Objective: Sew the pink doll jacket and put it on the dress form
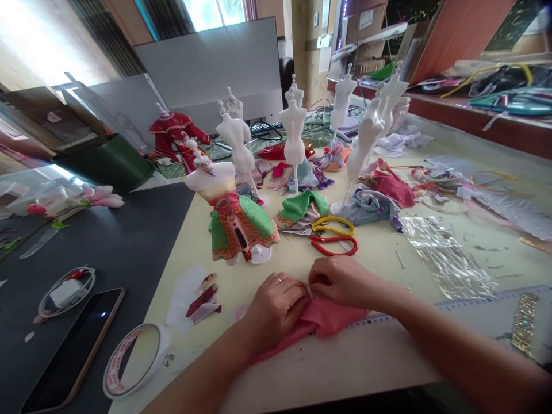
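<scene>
Two hands (276,305) (one ringed) pinch one pink cloth (334,317).

I can't see all of the cloth (334,318): the left hand (276,307) and right hand (340,279) cover part, and their pinch is too small to make out. Both forearms (452,333) run off the near edge, the window (211,14) off the far one. The ruler's (468,301) figures blur for me.
</scene>
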`<action>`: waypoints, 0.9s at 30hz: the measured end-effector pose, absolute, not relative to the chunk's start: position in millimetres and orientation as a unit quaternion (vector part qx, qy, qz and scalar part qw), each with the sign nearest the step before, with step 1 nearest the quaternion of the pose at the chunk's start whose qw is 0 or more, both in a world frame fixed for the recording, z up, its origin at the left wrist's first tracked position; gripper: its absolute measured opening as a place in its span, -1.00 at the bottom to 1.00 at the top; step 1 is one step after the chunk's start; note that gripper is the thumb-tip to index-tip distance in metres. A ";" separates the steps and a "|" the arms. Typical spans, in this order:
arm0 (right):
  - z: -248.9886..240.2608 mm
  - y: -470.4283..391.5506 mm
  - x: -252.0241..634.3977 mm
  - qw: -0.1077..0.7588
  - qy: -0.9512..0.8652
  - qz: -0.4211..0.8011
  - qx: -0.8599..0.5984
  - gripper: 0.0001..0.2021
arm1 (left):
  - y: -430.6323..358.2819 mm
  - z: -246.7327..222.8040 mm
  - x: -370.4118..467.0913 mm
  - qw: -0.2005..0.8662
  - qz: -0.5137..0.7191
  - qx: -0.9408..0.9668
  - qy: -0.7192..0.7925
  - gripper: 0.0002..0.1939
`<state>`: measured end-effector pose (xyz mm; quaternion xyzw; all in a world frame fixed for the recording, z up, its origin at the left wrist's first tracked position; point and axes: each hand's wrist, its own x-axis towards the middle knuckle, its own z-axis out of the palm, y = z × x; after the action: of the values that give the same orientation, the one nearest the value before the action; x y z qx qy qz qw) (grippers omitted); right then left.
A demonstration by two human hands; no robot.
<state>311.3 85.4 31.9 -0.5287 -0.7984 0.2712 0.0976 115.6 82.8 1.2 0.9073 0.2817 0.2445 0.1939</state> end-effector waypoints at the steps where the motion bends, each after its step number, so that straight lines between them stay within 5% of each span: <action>1: 32.7 84.7 309.4 0.097 -0.797 0.274 -0.530 -0.85 | 82.6 1.1 115.7 0.194 0.246 0.907 0.282 -0.84; 8: 27.6 85.1 303.2 0.121 -0.776 0.301 -0.540 -0.88 | 82.5 5.8 117.3 0.213 0.273 0.890 0.298 -0.85; 17: 15.6 91.2 311.7 0.207 -0.669 0.518 -0.490 -0.88 | 83.7 14.6 114.2 0.331 0.287 0.818 0.373 -0.89; 27: 19.6 90.5 314.0 0.209 -0.666 0.548 -0.460 -0.89 | 88.4 22.0 117.2 0.444 0.251 0.777 0.369 -0.88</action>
<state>314.0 90.5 19.6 -0.4599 -0.6664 0.5484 0.2088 117.2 88.4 22.0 0.7770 0.3695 0.2507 0.4437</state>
